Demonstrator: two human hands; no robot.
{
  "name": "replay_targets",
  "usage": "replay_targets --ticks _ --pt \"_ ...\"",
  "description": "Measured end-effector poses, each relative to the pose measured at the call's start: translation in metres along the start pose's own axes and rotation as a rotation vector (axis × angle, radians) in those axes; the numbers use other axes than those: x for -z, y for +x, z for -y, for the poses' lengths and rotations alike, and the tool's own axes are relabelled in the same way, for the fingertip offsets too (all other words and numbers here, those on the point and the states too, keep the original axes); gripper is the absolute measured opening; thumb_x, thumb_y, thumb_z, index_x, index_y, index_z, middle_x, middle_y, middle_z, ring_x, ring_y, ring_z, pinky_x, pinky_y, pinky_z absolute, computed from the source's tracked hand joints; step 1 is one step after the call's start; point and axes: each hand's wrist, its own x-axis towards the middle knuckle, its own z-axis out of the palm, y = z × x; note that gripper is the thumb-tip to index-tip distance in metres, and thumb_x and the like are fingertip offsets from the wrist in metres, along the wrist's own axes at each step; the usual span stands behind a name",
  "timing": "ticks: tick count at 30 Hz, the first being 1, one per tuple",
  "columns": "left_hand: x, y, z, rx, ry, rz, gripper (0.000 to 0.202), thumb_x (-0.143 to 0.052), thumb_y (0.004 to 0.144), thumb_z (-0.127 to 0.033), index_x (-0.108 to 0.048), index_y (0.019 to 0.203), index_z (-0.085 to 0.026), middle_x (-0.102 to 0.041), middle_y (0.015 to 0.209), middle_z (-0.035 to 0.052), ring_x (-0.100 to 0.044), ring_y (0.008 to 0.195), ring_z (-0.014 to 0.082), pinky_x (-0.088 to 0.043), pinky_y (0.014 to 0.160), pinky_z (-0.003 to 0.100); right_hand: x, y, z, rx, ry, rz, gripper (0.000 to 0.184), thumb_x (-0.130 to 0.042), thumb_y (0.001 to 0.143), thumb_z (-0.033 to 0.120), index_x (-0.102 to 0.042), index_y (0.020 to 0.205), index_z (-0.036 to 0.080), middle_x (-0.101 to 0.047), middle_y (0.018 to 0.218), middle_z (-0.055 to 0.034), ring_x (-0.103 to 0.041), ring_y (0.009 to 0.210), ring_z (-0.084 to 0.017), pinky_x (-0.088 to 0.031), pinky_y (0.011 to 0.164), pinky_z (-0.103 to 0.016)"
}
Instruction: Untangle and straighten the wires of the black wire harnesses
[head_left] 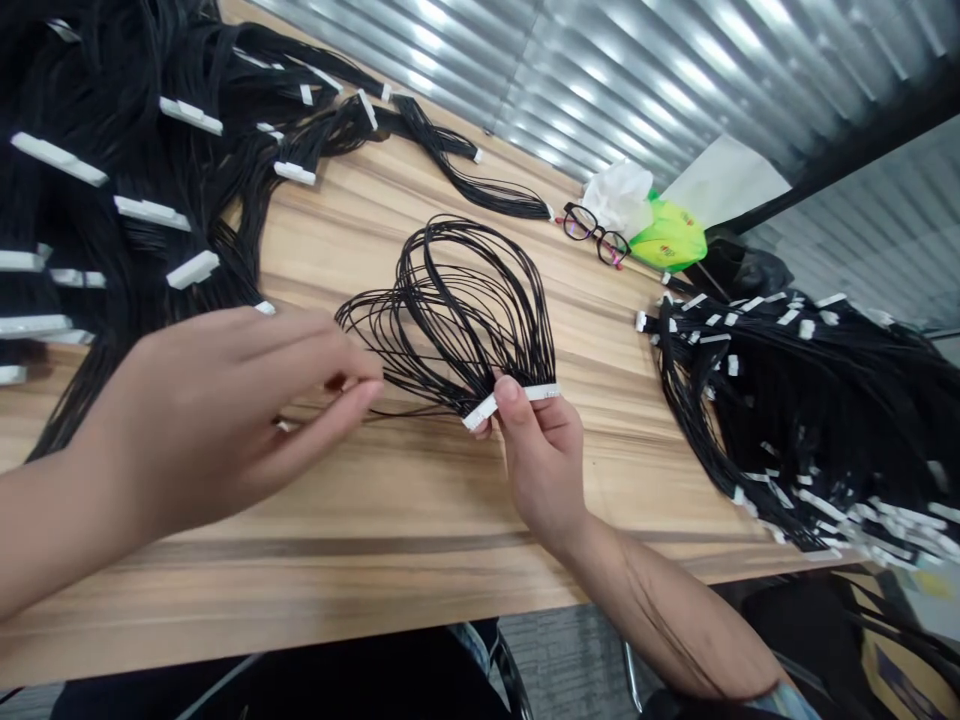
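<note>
My right hand point(546, 455) grips a long white connector point(541, 392), thumb on top and fingers underneath. From that connector a bundle of thin black wires point(480, 290) loops up and curls back to the left over the table. My left hand point(247, 400), slightly blurred, is at the left of the loops with thumb and forefinger pinched together. Whatever is between those fingertips, if anything, is too small or hidden to make out. A small white piece shows just under the left hand, and a few wires run behind it.
A big heap of black wire harnesses point(172, 60) with white connectors covers the table's left end. Another heap point(810, 390) lies at right. One harness point(480, 185), glasses point(596, 235) and a green packet point(670, 238) lie along the back, before a corrugated metallic wall point(570, 80).
</note>
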Motion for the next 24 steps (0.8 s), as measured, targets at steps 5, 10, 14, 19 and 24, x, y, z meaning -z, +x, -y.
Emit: replay_targets --ticks 5,10,14,19,24 --pt "-0.004 0.001 0.006 0.112 0.053 -0.037 0.007 -0.061 0.104 -0.028 -0.065 0.102 -0.023 -0.068 0.088 -0.0074 -0.056 0.068 0.0069 -0.037 0.057 0.024 -0.002 -0.004 0.004 -0.010 -0.070 0.010 0.033 -0.074 0.088 0.054 -0.074 0.075 0.023 -0.073 0.064 -0.0002 -0.067 0.060 -0.015 -0.062 0.061 -0.031" --pt "-0.004 -0.004 -0.002 -0.087 0.110 -0.114 0.012 -0.071 0.097 -0.017 -0.066 0.104 -0.026 -0.075 0.083 -0.0081 -0.062 0.071 0.0113 -0.038 0.065 0.033 -0.005 -0.010 -0.002 -0.039 0.009 0.072 0.033 -0.074 0.090 0.054 -0.074 0.074 0.025 -0.075 0.069 0.0001 -0.069 0.065 -0.015 -0.063 0.067 -0.030" --pt "-0.005 -0.007 -0.001 -0.154 0.111 -0.118 0.038 -0.054 0.097 -0.004 -0.068 0.119 -0.032 -0.078 0.088 -0.0085 -0.060 0.069 0.0114 -0.030 0.062 0.038 -0.006 -0.015 -0.005 -0.075 0.008 0.120 0.032 -0.072 0.091 0.055 -0.076 0.080 0.025 -0.077 0.074 0.0001 -0.071 0.069 -0.015 -0.064 0.068 -0.030" --pt "-0.003 -0.011 0.000 -0.197 0.152 -0.075 0.058 -0.039 0.095 0.003 -0.063 0.131 -0.035 -0.078 0.092 -0.0079 -0.061 0.073 0.0125 -0.030 0.063 0.039 -0.007 -0.015 -0.004 -0.080 -0.009 0.129 0.033 -0.071 0.092 0.055 -0.074 0.079 0.025 -0.077 0.073 0.0005 -0.071 0.069 -0.015 -0.064 0.069 -0.030" --pt "-0.004 -0.015 0.002 -0.222 0.140 -0.064 0.053 -0.045 0.097 -0.002 -0.063 0.134 -0.036 -0.076 0.096 -0.0084 -0.059 0.075 0.0122 -0.033 0.066 0.038 -0.009 -0.015 -0.003 -0.083 0.017 0.126 0.031 -0.072 0.092 0.052 -0.073 0.076 0.025 -0.075 0.071 0.0014 -0.069 0.067 -0.014 -0.063 0.067 -0.028"
